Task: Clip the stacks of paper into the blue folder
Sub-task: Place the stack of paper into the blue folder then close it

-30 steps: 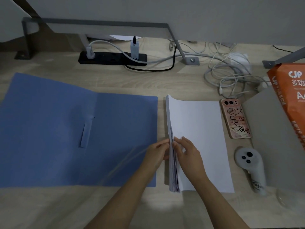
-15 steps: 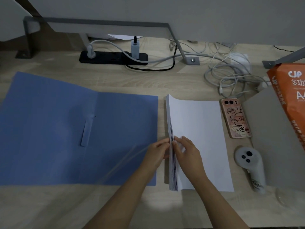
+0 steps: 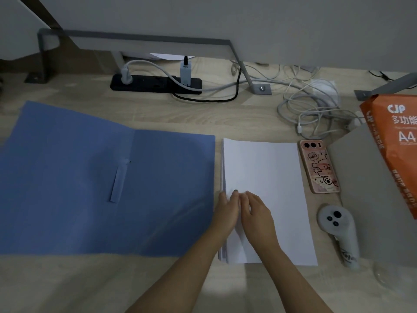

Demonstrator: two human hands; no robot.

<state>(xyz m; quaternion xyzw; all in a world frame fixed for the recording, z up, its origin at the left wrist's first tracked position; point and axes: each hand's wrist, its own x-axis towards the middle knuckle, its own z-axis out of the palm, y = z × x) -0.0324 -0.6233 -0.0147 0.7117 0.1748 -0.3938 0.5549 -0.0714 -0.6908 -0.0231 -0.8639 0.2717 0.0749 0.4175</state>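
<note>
Left hand (image 3: 226,211) and right hand (image 3: 257,214) are resting together on the paper (image 3: 268,172) beneath, grip unclear; limp, slippery sheets likely needing full-thickness edge pinch.

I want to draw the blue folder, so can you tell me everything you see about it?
The blue folder lies open and flat on the wooden desk, left of the stack of paper. It looks like thin card, with a crease down the middle and a flat blue strip beside it. No paper is in it yet. A forearm crosses over its near right corner.
</note>
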